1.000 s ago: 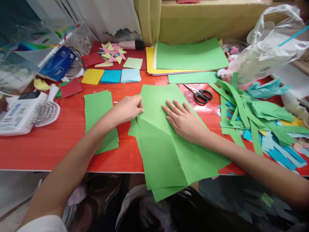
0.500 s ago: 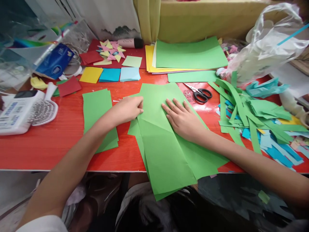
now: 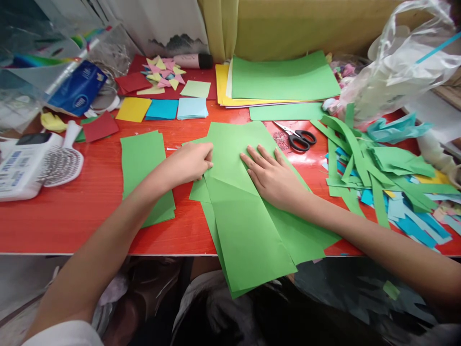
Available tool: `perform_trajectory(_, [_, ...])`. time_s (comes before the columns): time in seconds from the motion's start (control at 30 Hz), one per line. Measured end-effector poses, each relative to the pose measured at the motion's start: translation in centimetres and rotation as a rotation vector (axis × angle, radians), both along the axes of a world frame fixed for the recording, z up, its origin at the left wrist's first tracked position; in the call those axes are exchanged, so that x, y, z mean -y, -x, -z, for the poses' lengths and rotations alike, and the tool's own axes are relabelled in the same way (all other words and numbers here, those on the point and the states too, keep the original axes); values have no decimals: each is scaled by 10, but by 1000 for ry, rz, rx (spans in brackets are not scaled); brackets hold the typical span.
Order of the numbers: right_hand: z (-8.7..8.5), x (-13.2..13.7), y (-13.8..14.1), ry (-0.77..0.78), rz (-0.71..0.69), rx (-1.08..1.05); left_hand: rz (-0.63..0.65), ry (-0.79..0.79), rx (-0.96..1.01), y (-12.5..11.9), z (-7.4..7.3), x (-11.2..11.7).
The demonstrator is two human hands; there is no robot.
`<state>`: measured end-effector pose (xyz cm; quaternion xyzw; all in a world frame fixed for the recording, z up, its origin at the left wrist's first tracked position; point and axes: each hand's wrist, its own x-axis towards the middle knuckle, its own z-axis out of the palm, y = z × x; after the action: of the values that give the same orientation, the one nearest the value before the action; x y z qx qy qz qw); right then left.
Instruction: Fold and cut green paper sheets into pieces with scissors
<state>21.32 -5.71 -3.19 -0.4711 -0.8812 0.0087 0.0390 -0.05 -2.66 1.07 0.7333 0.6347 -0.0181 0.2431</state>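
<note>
A large green paper sheet [image 3: 248,226] lies folded over other green sheets at the middle of the red table [image 3: 72,216], hanging past the near edge. My left hand [image 3: 190,161] is closed, pinching the left edge of that sheet. My right hand [image 3: 272,175] lies flat on the sheet with fingers spread, pressing it down. A diagonal crease runs between the two hands.
A smaller green sheet pile [image 3: 144,168] lies left of my hands. Black scissors [image 3: 298,137] sit just beyond my right hand. Green and blue paper strips [image 3: 382,178] crowd the right. Coloured squares [image 3: 162,108], a green-and-yellow paper stack [image 3: 281,81], a plastic bag [image 3: 399,72] and a brush [image 3: 63,163] ring the table.
The lower flap of the green sheet has swung a little to the right under my hands. Both hands stay in place on the paper.
</note>
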Motion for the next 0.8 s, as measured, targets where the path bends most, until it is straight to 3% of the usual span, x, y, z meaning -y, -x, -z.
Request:
perform_trajectory(0.43, [2,-2,-1,-1,-8,-25,11,-13,12,-2,-4,3])
perform_trajectory(0.67, [1,-16,-13,134,-35,-199,-132,-165,93,-2,-1,1])
perform_trajectory(0.8, [-6,-20,-16,109,-26,-310,-186,-236,205,-4,4,-2])
